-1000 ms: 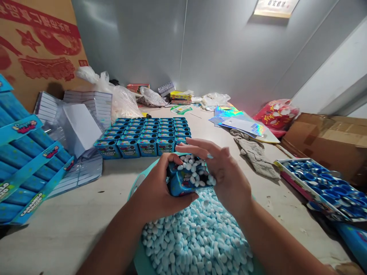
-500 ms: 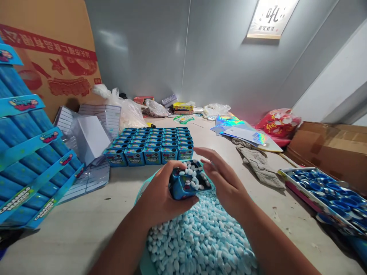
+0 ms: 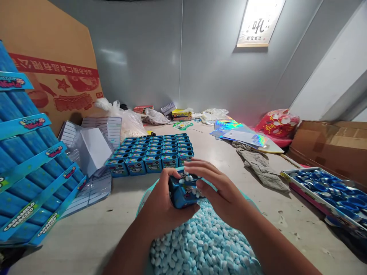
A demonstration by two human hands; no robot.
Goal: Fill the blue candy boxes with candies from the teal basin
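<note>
Gleaming blue, the held tins [image 3: 182, 196] bear white candies [image 3: 188, 178].

I take this for a small sweets-packing workshop. On my feed, the pale, scuffed bench [image 3: 223, 151] carries rows of blue tins [image 3: 153, 162] printed CARAMELO MACIZO, a tub [image 3: 142, 204] heaped with loose pale-blue pieces [image 3: 200, 244], and a tray of blue caps [image 3: 323, 187]. I see branded blue packs in a tiered display [image 3: 34, 164], a big printed carton [image 3: 51, 63] behind it, and bare grey wall panels [image 3: 143, 72].
</note>
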